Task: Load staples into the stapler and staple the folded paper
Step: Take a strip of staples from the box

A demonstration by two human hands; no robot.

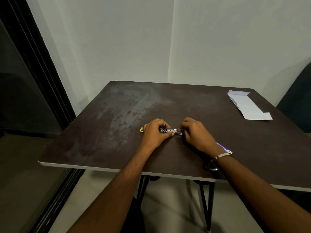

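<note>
A small metal stapler (170, 130) lies on the dark table (168, 101) near its middle, with a yellow end (141, 130) showing to the left. My left hand (155, 133) is closed around the stapler's left part. My right hand (196, 133) pinches the stapler's right end with its fingertips; whether staples are between those fingers is hidden. The folded white paper (248, 105) lies flat at the table's far right corner, well away from both hands. A small blue and white box (224, 147) peeks out from behind my right wrist.
The table stands in a corner of white walls. A dark window frame (33, 64) runs along the left. A dark chair (297, 98) stands beyond the table's right edge. My right wrist carries a metal bracelet (221, 155).
</note>
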